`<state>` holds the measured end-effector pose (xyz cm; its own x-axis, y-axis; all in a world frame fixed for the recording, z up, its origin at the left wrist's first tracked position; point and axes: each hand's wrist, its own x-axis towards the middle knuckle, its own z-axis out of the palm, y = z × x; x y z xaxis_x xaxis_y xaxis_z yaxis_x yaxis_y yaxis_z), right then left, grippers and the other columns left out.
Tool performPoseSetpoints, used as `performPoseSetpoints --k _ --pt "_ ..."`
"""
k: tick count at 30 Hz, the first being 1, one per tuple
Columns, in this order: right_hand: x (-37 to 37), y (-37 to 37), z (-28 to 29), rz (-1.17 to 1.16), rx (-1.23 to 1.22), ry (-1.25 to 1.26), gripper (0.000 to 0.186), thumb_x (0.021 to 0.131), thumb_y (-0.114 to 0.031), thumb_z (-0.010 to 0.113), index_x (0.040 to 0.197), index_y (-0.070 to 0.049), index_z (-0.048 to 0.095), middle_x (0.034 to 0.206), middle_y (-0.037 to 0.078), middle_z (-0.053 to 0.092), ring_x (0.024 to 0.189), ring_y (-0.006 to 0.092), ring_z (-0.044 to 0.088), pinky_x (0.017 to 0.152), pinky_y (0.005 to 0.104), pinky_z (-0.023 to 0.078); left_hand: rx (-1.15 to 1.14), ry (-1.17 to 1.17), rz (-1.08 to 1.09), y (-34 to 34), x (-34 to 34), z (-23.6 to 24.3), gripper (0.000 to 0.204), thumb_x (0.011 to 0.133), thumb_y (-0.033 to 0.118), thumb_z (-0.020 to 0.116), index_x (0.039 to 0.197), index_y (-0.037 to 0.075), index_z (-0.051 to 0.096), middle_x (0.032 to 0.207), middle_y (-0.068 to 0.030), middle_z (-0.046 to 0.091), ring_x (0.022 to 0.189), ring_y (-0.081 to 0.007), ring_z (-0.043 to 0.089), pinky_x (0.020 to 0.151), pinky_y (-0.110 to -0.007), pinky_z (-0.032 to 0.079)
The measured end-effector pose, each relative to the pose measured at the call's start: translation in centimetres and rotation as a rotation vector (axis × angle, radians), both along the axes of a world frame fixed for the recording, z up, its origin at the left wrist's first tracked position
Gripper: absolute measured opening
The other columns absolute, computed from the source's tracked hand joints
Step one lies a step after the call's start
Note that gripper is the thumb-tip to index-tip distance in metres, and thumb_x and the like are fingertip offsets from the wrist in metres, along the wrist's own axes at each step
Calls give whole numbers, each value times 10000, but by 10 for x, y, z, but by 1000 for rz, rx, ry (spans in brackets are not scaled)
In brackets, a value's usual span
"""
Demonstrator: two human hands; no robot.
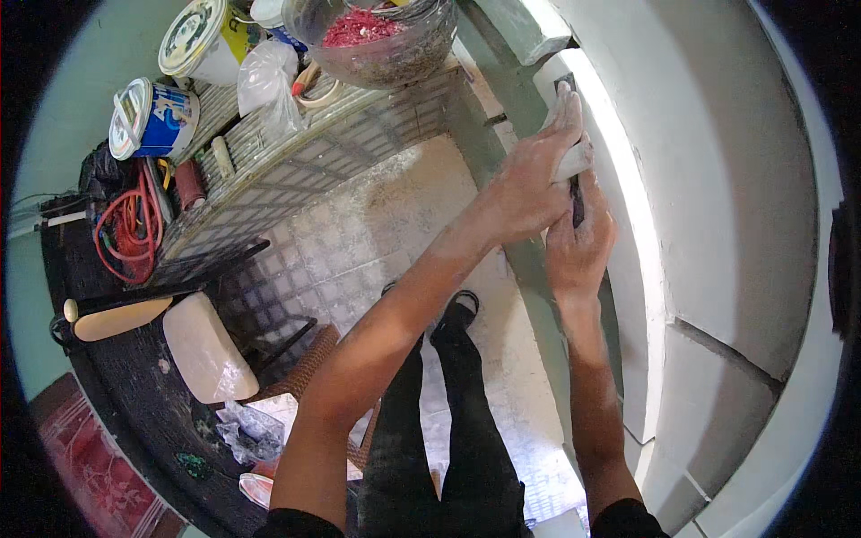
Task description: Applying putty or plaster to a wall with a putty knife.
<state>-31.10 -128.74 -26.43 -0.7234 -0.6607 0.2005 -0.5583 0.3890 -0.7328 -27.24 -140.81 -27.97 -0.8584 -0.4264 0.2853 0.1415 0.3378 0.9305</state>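
Observation:
Both my hands are dusted white and closed together at the edge of a white slab-like panel (633, 269). My left hand (536, 184) reaches across from the left, with its fingers stretched forward along the panel. Just below it, my right hand (581, 242) is closed, its thumb and fingers pointing up. Between them shows a narrow dark strip (577, 199), perhaps a tool's edge or handle, and both hands grip around it. Dark bits also show at the left fingertips. Most of the held thing is covered by the fingers, so its kind is unclear.
A ribbed bench (309, 148) on the left bears tubs, a plastic bag (269, 76), a tape roll (321, 95) and a clear bowl (386, 54) with pink-red material. Red cable (134, 229) lies coiled lower left. A chair (211, 350) stands beside my legs.

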Motion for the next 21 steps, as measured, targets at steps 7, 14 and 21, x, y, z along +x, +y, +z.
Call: performPoseSetpoints --k 7,14,21 --pt "-5 -15 -5 44 -143 30 478 906 37 480 1383 52 474 1222 294 604 1161 361 613 976 398 461 -5 -14 31 -13 -4 -1 630 947 128 460 1489 -83 218 1522 -303 273 1420 -402 292 1169 -397 249" --pt "-7 -2 -5 51 -90 74 471 902 29 498 1373 28 501 1140 279 640 1067 355 653 920 391 490 -27 12 44 3 -2 -5 669 925 124 479 1497 -78 195 1534 -297 254 1435 -367 283 1168 -387 253" --pt "-16 -34 -2 24 -121 105 448 887 20 508 1333 64 514 1075 292 645 1009 429 646 870 433 497 105 -124 30 -27 -6 14 492 838 79 518 1292 -107 479 1256 -339 529 1228 -447 495 1049 -458 391"
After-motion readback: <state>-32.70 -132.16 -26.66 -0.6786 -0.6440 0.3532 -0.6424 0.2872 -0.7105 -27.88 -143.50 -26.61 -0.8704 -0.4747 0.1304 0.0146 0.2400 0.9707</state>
